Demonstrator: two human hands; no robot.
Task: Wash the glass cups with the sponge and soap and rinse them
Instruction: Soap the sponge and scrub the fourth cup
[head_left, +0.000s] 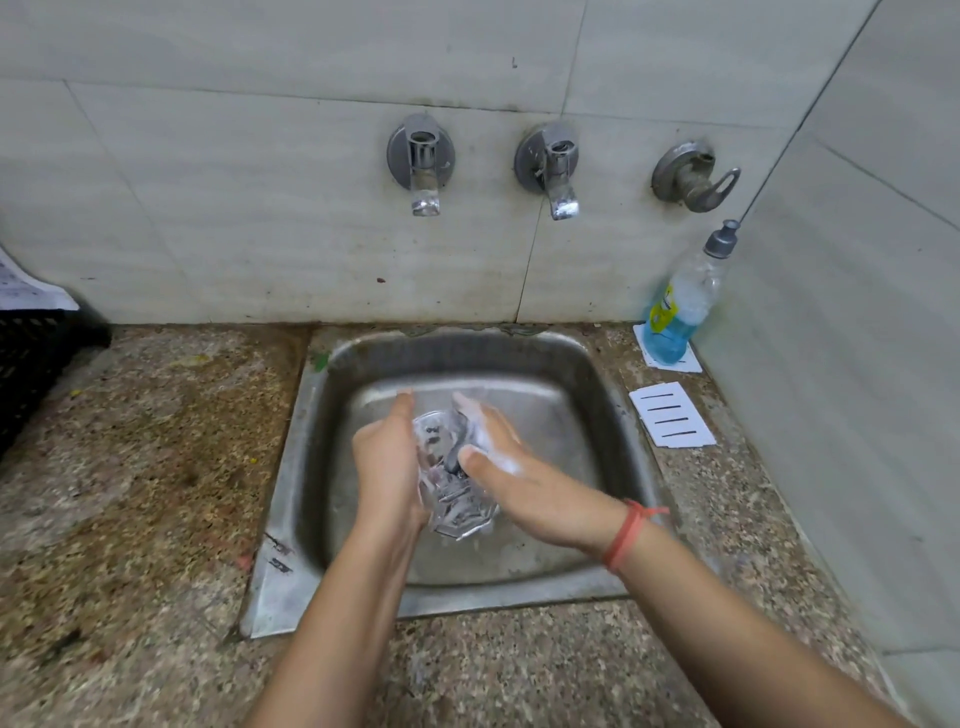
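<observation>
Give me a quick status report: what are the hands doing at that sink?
Left hand gripping glass cup over the sink. Right hand, foamy, flat against its side. No water running from the taps.

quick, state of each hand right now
Left hand: grips the glass.
Right hand: open, soapy fingers pressed flat against the glass.
</observation>
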